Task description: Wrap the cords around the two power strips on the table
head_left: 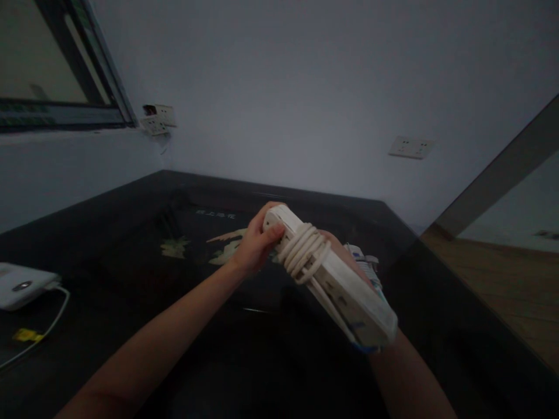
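Observation:
A white power strip [356, 291] is held up at a slant over the dark tabletop, its far end to the left and its near end to the right. Its white cord [303, 253] is wound in several loops around the middle, and a stretch runs along the side toward the near end. My left hand [257, 238] grips the far end, thumb lying on top. My right hand [336, 241] is mostly hidden behind the strip and supports it from the far side; only part of it shows past the coil.
Beyond the strip lies a white, coiled item [364, 256], partly covered. On the left rests a white device [26, 285] with a white cable [63, 308] and a yellow tag [28, 335]. The black table [183, 361] meets a wall with sockets [410, 147].

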`<move>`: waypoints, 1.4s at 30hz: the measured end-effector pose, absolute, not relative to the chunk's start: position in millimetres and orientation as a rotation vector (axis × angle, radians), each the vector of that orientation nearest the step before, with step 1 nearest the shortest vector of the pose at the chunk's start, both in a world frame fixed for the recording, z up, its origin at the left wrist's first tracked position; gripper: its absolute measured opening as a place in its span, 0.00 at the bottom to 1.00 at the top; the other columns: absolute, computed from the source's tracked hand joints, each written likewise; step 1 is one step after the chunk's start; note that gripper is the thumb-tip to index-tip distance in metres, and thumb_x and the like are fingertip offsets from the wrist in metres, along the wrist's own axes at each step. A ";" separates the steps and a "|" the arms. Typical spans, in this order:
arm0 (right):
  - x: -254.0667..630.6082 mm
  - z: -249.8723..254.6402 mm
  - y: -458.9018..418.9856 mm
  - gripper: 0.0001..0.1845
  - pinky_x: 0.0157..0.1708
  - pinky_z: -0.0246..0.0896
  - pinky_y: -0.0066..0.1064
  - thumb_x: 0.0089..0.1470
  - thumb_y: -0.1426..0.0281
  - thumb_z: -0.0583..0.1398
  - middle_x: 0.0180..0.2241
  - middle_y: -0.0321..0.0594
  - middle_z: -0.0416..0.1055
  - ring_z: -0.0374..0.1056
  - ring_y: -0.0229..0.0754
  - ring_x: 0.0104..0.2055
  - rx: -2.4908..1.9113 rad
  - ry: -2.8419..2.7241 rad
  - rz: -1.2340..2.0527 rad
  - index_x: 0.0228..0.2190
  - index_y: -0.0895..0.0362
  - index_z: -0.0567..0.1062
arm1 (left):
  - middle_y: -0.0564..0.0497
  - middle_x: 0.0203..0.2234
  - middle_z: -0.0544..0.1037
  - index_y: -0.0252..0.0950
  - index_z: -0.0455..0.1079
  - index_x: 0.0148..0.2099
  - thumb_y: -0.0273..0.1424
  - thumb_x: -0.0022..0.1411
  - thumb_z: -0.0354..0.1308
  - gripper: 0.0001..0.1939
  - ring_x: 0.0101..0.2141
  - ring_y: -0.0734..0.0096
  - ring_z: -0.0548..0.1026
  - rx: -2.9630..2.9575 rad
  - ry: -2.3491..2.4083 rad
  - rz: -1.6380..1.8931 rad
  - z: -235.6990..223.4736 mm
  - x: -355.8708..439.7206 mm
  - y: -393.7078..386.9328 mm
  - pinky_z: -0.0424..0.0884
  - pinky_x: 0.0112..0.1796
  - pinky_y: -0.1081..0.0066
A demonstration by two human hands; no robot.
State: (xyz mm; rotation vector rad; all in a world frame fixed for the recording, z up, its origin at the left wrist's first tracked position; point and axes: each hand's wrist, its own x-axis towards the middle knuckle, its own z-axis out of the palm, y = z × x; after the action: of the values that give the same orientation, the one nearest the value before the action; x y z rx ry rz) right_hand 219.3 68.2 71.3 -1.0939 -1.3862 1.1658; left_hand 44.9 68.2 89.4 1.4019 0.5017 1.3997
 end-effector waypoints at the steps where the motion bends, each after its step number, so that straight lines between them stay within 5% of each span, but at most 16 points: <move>1: 217.6 72.3 68.1 0.18 0.24 0.64 0.30 0.50 0.55 0.62 0.23 0.36 0.71 0.66 0.37 0.23 -1.088 -1.364 1.187 0.27 0.60 0.73 | 0.54 0.28 0.66 0.39 0.65 0.40 0.52 0.43 0.66 0.29 0.27 0.74 0.65 1.418 0.482 1.326 87.1 47.4 66.6 0.64 0.27 0.76; 5: 224.7 84.1 68.5 0.16 0.20 0.58 0.26 0.45 0.57 0.64 0.20 0.31 0.69 0.63 0.33 0.19 -1.059 -1.248 1.169 0.29 0.56 0.70 | 0.55 0.28 0.68 0.38 0.66 0.41 0.46 0.46 0.67 0.25 0.27 0.75 0.65 1.513 0.509 1.228 83.5 47.6 68.2 0.63 0.27 0.77; 9: 240.7 104.1 61.2 0.14 0.22 0.63 0.29 0.49 0.58 0.61 0.22 0.34 0.71 0.67 0.35 0.20 -1.056 -1.200 1.069 0.32 0.54 0.67 | 0.56 0.27 0.66 0.39 0.65 0.42 0.44 0.51 0.63 0.21 0.26 0.76 0.64 1.566 0.609 1.333 89.6 38.4 76.1 0.62 0.26 0.77; 20: 230.2 111.2 41.7 0.17 0.39 0.68 0.40 0.53 0.64 0.59 0.36 0.46 0.76 0.74 0.46 0.36 -1.281 -1.484 0.411 0.44 0.57 0.70 | 0.56 0.29 0.68 0.36 0.65 0.40 0.36 0.54 0.61 0.13 0.29 0.74 0.66 1.748 0.821 1.393 89.8 46.2 71.5 0.65 0.32 0.74; 27: 231.5 113.3 44.4 0.20 0.33 0.68 0.37 0.50 0.63 0.60 0.36 0.46 0.77 0.74 0.44 0.32 -1.154 -1.319 0.641 0.44 0.58 0.67 | 0.55 0.29 0.68 0.36 0.65 0.40 0.36 0.53 0.61 0.14 0.29 0.74 0.66 1.646 0.831 1.438 86.5 46.1 78.9 0.65 0.31 0.75; 37: 216.3 102.7 42.0 0.19 0.35 0.62 0.38 0.60 0.64 0.53 0.37 0.49 0.77 0.74 0.51 0.36 -1.601 -1.661 -0.250 0.50 0.59 0.69 | 0.58 0.23 0.65 0.35 0.61 0.31 0.41 0.53 0.61 0.16 0.26 0.75 0.66 1.551 0.918 1.271 66.5 53.4 81.6 0.62 0.28 0.76; 42: 229.7 108.9 45.2 0.18 0.35 0.63 0.36 0.60 0.67 0.53 0.39 0.50 0.77 0.74 0.50 0.37 -1.580 -1.898 -0.307 0.50 0.60 0.69 | 0.47 0.44 0.74 0.37 0.67 0.50 0.35 0.53 0.62 0.22 0.40 0.67 0.73 1.634 0.747 0.992 67.9 52.1 80.6 0.68 0.40 0.71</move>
State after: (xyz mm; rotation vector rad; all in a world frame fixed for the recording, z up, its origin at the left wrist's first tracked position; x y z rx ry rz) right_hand 229.7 45.2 108.9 -1.5798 -1.8982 -0.3069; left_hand 52.1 80.6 67.9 1.6336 0.7468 0.9915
